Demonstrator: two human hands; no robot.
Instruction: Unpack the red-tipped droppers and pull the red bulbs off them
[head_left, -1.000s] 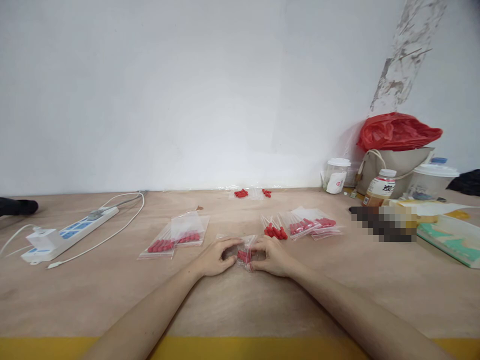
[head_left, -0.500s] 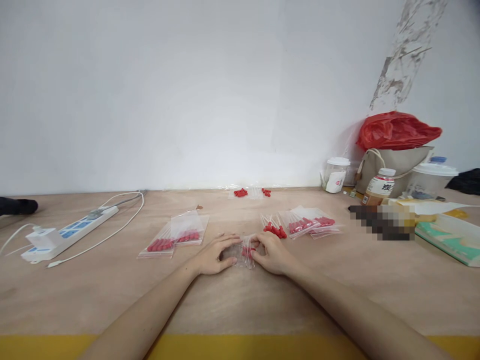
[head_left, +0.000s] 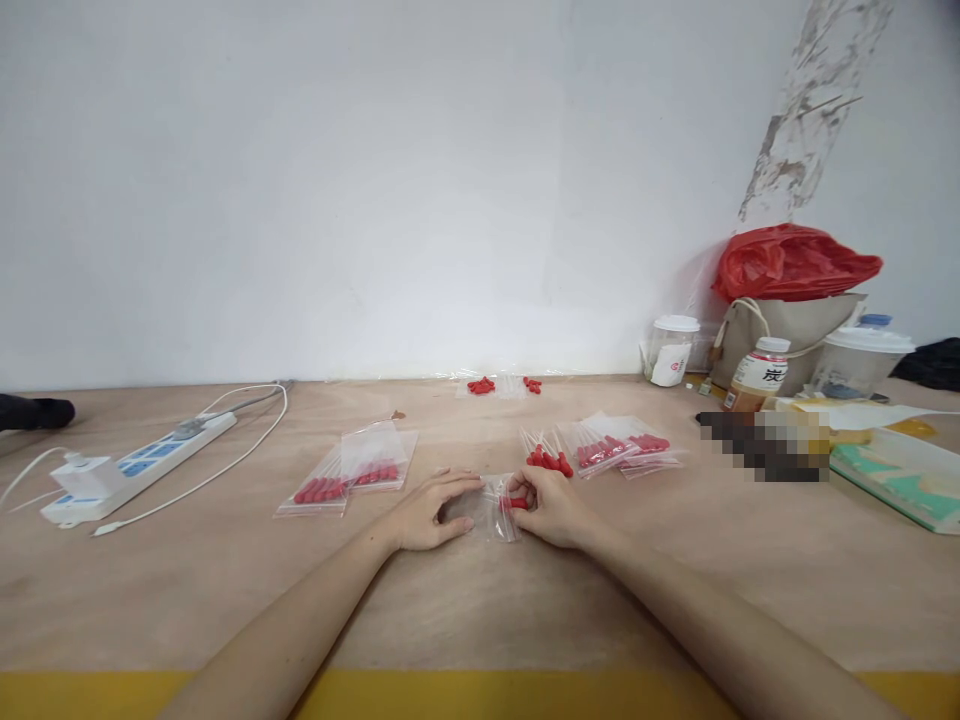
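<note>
A clear zip-top bag (head_left: 491, 515) lies flat on the table between my two hands. My left hand (head_left: 431, 510) rests at its left edge, thumb and fingers spread apart, fingertips touching the plastic. With curled fingers, my right hand (head_left: 553, 508) pinches a red-tipped stick (head_left: 513, 503) at the bag's right side; how far the stick reaches into the bag is hard to see. Just beyond this hand lies a loose bunch of red-tipped white sticks (head_left: 551, 460). Filled bags of such sticks lie to the left (head_left: 322, 490) and to the right (head_left: 604, 450).
Small bags with red pieces (head_left: 481, 386) lie by the wall. At left are a power strip (head_left: 150, 465) and a white cable (head_left: 259, 440). A lidded cup (head_left: 672, 350), a bottle (head_left: 759, 375), a grey bag (head_left: 799, 320) and a green-and-white tray (head_left: 900, 475) stand at right.
My right hand has shifted slightly right, and the red tip now shows more clearly at its fingers. The bag's near edge has shifted a little right. My left hand stays put.
</note>
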